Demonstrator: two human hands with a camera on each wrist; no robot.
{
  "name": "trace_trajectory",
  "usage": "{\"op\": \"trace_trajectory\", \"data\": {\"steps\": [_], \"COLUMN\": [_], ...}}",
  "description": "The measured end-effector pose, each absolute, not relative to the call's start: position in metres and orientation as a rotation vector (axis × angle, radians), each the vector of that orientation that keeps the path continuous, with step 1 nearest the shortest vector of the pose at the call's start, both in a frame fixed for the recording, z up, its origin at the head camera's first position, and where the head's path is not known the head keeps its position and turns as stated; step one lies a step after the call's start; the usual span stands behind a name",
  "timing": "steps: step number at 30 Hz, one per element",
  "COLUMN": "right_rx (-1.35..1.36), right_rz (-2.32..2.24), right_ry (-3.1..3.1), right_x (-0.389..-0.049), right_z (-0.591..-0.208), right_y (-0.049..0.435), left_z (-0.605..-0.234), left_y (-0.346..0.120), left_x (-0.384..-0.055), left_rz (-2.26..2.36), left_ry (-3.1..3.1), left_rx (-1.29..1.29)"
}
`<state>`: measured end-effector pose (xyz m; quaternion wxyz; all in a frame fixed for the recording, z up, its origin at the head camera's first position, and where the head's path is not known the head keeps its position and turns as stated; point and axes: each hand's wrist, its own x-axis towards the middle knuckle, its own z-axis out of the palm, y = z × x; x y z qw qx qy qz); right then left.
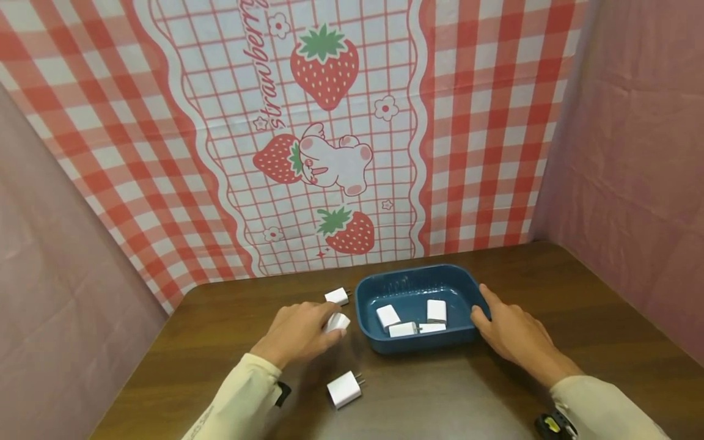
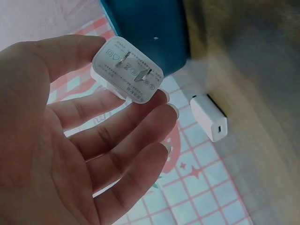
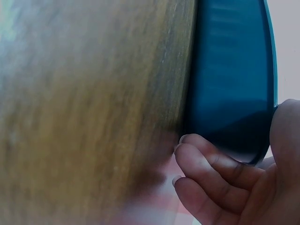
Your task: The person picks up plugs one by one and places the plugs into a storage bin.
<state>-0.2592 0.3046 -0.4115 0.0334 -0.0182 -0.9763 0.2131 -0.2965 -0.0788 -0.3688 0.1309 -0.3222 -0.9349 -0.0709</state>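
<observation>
My left hand (image 1: pixel 299 333) pinches a white charger plug (image 1: pixel 338 322) between thumb and fingers, just left of a blue plastic basin (image 1: pixel 385 346). In the left wrist view, the two metal prongs of this charger plug (image 2: pixel 127 70) face the camera. At the basin's right end, my right hand (image 1: pixel 514 333) holds the rim and wall. The right wrist view shows the fingers (image 3: pixel 213 183) curled against the outside of the basin (image 3: pixel 234 70). Inside the basin lie several white charger plugs (image 1: pixel 437 310).
Another charger plug (image 1: pixel 337 296) lies on the brown wooden table (image 1: pixel 440 397) behind my left hand. A further charger plug (image 1: pixel 344 389) lies nearer the front. A strawberry-print checked cloth (image 1: pixel 330 153) hangs behind the table, with pink cloth (image 1: pixel 632 153) at the sides.
</observation>
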Motion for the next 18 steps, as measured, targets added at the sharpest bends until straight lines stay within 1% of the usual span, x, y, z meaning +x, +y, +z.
{"op": "trace_trajectory", "data": {"steps": [10, 18], "right_rx": [-0.06, -0.052], "right_rz": [0.656, 0.649], "right_ry": [-3.012, -3.007], "right_x": [-0.259, -0.26], "right_z": [-0.412, -0.411], "right_y": [0.304, 0.305], "left_z": [-0.364, -0.363], "left_y": [-0.059, -0.045], "left_x": [-0.306, -0.308], "left_rz": [-0.254, -0.295], "left_ry": [-2.673, -2.65], "left_rx": [-0.85, -0.833]}}
